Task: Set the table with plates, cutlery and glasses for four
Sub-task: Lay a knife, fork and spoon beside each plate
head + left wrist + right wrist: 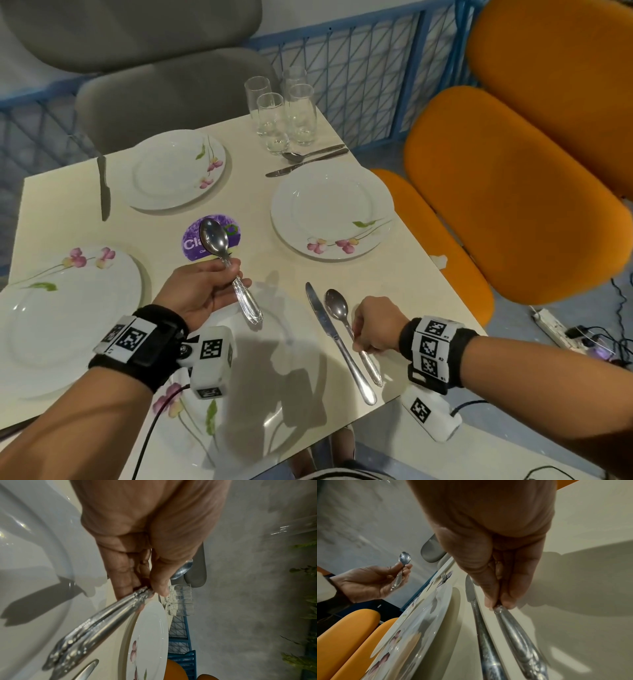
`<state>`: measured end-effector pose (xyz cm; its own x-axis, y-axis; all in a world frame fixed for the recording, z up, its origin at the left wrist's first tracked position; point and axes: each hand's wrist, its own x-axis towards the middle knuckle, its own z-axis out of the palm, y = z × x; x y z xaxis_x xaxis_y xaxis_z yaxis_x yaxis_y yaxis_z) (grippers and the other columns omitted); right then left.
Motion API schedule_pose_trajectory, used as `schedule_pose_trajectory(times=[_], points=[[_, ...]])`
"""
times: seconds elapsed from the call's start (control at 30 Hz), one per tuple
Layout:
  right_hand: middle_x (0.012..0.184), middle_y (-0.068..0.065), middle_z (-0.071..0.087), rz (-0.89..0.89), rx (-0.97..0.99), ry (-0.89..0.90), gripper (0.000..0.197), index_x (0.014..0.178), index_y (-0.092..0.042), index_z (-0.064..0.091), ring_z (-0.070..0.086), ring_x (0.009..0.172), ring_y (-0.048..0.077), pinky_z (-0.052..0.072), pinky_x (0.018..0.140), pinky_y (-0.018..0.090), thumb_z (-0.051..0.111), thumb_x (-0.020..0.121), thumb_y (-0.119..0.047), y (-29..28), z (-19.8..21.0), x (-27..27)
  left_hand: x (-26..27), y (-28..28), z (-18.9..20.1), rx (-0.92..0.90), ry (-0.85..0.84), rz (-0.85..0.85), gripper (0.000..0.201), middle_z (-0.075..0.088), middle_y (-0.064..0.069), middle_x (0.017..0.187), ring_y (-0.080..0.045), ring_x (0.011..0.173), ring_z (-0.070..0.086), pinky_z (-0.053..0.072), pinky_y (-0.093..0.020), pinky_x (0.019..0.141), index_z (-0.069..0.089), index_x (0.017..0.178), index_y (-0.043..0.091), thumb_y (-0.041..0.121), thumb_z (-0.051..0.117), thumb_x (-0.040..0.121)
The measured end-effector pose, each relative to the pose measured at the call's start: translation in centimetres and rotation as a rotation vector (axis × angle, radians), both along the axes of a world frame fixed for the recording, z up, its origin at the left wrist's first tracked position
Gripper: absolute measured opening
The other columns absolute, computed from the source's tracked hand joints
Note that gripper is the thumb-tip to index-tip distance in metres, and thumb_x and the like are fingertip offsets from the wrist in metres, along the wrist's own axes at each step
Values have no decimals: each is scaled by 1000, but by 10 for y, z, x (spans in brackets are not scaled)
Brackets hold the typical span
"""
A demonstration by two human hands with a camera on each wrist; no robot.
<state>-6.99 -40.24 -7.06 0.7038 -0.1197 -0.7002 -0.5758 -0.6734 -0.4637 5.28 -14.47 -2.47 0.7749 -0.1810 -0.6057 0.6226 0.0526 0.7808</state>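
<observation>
Nearest the head camera, the near plate (260,383) sits at the near edge of the surface (404,274), partly under the left forearm and in shadow. Just to its right lie a knife (334,337) and a spoon (349,329) side by side; the right hand (375,327) pinches this spoon's handle between thumb and fingertips, with the spoon low on the surface or touching it. The left hand (202,291) grips a second spoon (227,270) at its neck, bowl raised above the middle of the surface.

Three more flowered plates are out: one at the left edge (61,308), one toward the far edge (174,169) with a knife (103,186) on its left, one near the right edge (330,209). Four glasses (284,113) stand clustered at the far right corner, with another knife (306,163) and spoon (310,155) just before them. The right wrist view shows a fork, small and far off; its place is unclear.

Plates look done and cutlery is the step in hand. The right hand seems to be seating its spoon beside the knife. Next, the raised spoon needs a setting, likely the left plate, laid parallel to the edge. The glasses then need spreading out.

A purple round sticker (193,245) at the centre reads "Cla…", the rest hidden behind the spoon.
</observation>
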Motion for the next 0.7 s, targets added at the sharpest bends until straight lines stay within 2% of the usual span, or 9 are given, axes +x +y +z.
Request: schedule_pose_trajectory(times=[0.1, 0.23, 0.37, 0.53, 0.63, 0.7], points=[[72, 14, 73, 25, -16, 6, 11, 81, 1, 72, 65, 54, 19, 55, 54, 24, 77, 71, 1, 0, 0, 0, 0, 0, 0, -1, 3, -3, 17, 63, -14, 89, -24, 73, 74, 61, -30, 62, 63, 105, -4, -2, 57, 90], [73, 13, 74, 46, -43, 10, 13, 81, 0, 72, 71, 63, 23, 61, 64, 31, 79, 70, 0, 1, -2, -1, 0, 1, 1, 4, 2, 4, 12, 63, -15, 89, -24, 73, 74, 61, -32, 65, 64, 100, -3, -3, 57, 90], [74, 12, 74, 62, -57, 13, 12, 81, -1, 73, 74, 69, 24, 61, 67, 34, 79, 71, -3, 2, -2, -2, 0, 3, 1, 7, 2, -1, 11, 63, -15, 88, -24, 72, 73, 61, -33, 69, 64, 98, -2, -2, 57, 89], [74, 12, 74, 54, -67, 19, 11, 80, -1, 73, 74, 70, 24, 61, 69, 37, 80, 71, -2, 4, 1, -3, -2, 4, -1, 9, 9, 4, 9, 64, -16, 88, -25, 74, 74, 61, -33, 66, 64, 96, -2, -2, 58, 89], [74, 14, 74, 37, -58, 33, 11, 80, 1, 73, 71, 62, 24, 62, 67, 37, 80, 71, -1, 4, 1, -4, -3, 5, -2, 3, 9, 8, 9, 65, -14, 84, -25, 73, 74, 61, -33, 64, 64, 95, -2, -3, 58, 88], [75, 16, 74, 49, -63, 37, 11, 80, 2, 73, 70, 62, 25, 61, 69, 40, 79, 70, 0, 4, 0, -4, -4, 6, -2, -4, 11, 11, 9, 65, -14, 82, -25, 73, 74, 61, -34, 65, 64, 95, -2, -3, 59, 88]])
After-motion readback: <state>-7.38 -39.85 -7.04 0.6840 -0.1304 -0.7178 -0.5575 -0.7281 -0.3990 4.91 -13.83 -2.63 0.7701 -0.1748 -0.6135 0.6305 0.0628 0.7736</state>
